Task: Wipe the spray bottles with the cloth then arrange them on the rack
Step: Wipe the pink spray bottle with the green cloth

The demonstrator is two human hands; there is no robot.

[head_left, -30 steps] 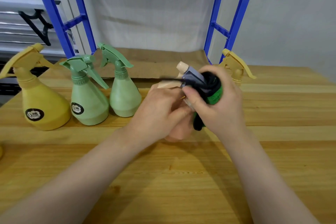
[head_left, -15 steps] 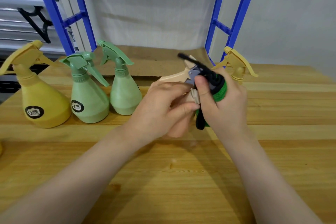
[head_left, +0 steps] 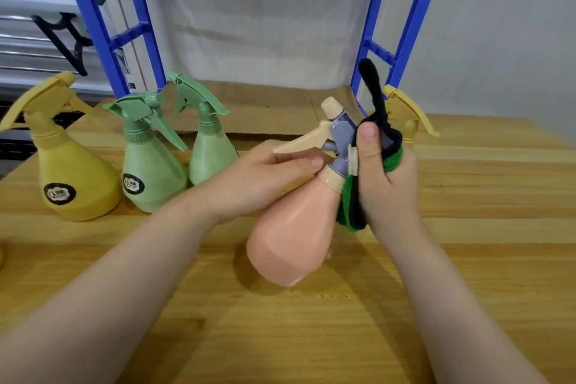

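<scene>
A peach spray bottle (head_left: 290, 237) with a grey and cream spray head is tilted above the wooden table (head_left: 311, 337). My left hand (head_left: 265, 178) grips its neck and trigger. My right hand (head_left: 386, 178) holds a green and black cloth (head_left: 391, 159) against the back of the spray head, thumb on top. A yellow bottle (head_left: 74, 178) and two green bottles (head_left: 149, 174) (head_left: 208, 153) stand in a row at the left. Another yellow bottle (head_left: 405, 115) is partly hidden behind my right hand.
A blue metal rack (head_left: 93, 19) stands at the back of the table, its right post (head_left: 408, 22) behind the far yellow bottle. Brown cardboard (head_left: 271, 109) lines its lowest level. A grey wall is behind.
The peach bottle has tipped so its body swings toward me and lifts into view. My right hand with the cloth has slid to the back of the spray head; a cloth end now sticks up.
</scene>
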